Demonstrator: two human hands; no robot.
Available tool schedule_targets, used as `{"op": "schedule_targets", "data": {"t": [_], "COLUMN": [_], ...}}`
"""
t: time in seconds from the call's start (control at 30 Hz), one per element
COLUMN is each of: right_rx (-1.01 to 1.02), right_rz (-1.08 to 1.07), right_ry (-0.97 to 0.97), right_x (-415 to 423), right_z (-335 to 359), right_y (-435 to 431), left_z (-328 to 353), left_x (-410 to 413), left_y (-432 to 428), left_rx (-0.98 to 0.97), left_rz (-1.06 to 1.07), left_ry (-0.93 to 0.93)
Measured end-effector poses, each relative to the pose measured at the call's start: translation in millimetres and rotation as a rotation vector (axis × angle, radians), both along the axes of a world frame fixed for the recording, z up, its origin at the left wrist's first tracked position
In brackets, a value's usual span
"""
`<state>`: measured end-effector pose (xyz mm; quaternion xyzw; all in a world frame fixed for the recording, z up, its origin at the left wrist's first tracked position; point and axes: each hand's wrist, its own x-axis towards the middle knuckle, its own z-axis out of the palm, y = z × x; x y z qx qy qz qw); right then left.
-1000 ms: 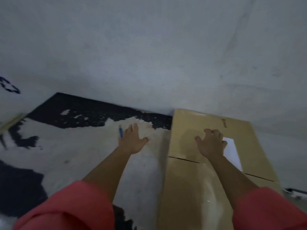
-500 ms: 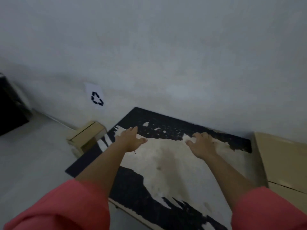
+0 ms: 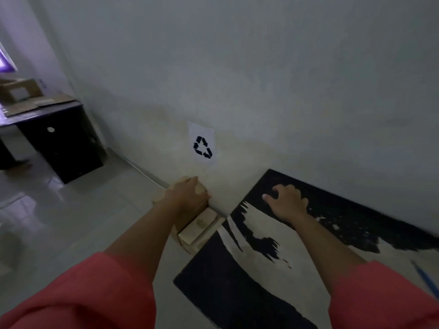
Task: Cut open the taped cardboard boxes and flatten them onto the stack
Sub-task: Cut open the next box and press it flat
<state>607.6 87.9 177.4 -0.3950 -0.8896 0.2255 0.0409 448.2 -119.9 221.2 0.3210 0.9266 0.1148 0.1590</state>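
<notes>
Sitting on the floor just below the recycling sign (image 3: 202, 144) is a small cardboard box (image 3: 198, 227), pale tan and low, with its seams and flap edges showing as lighter strips on the upper face. It lies against the foot of the wall (image 3: 261, 79). Its long axis runs roughly along that wall, from the end under the sign down toward the corner of a black-and-white mat (image 3: 237, 293). Whether it touches the mat cannot be told.

The left hand (image 3: 187, 194) covers the end of the box nearest the sign, fingers (image 3: 193, 182) curled over its top edge and gripping it. Below and right of the sign, the right hand (image 3: 287, 203) rests on the mat with its fingers loosely bent, tips on the dark surface, holding nothing. Both forearms come out of coral-red sleeves (image 3: 83, 293).

Far to the lower right of the sign, a thin blue object (image 3: 425, 280) lies at the frame edge, too blurred to identify. Well to the left of the sign, a dark desk (image 3: 61, 143) stands on the pale tiled floor (image 3: 71, 222) and carries more cardboard (image 3: 21, 96).
</notes>
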Motion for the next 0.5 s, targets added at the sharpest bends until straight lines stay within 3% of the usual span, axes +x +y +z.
{"op": "schedule_targets", "data": {"t": [0.23, 0.5], "right_rx": [-0.032, -0.077], "right_rz": [0.044, -0.068], "right_ry": [-0.056, -0.089], "right_x": [-118, -231], "right_z": [-10, -43], "right_y": [-24, -52], "left_z": [-32, -68], "left_x": [-116, -259], "left_y": [-22, -39], "left_rx": [0.008, -0.044], "left_rz": [0.019, -0.070], "left_ry": [-0.060, -0.099]}}
